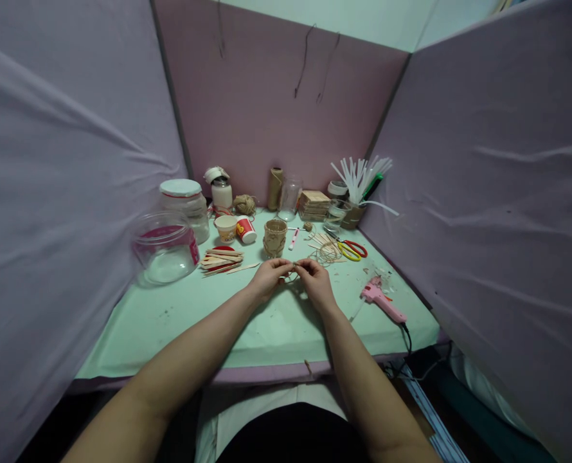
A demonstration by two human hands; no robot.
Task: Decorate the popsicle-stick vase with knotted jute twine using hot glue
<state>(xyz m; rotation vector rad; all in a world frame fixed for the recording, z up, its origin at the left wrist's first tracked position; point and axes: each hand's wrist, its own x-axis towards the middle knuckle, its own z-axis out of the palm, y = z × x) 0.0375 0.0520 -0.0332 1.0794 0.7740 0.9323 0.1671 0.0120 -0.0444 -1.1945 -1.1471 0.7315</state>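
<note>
Over the middle of the table my left hand [269, 278] and my right hand [317, 280] meet at the fingertips. Both are closed in a pinch on a thin strand of twine [290, 279], which curves down in a small loop below the fingers. The exact grip is too small to make out. Just behind them stands an upright brown cup [275, 239] with twine wound around it. Loose coils of twine [328, 253] lie to the right of my right hand, next to thin wooden sticks [322, 240].
Scissors [352, 249] and a pink glue gun [383, 302] with a trailing cord lie right. Left are craft sticks [221, 260], a clear tub [166, 257], a lidded jar [184, 199] and paper cups [226, 227]. White glue sticks [360, 177] stand at the back right.
</note>
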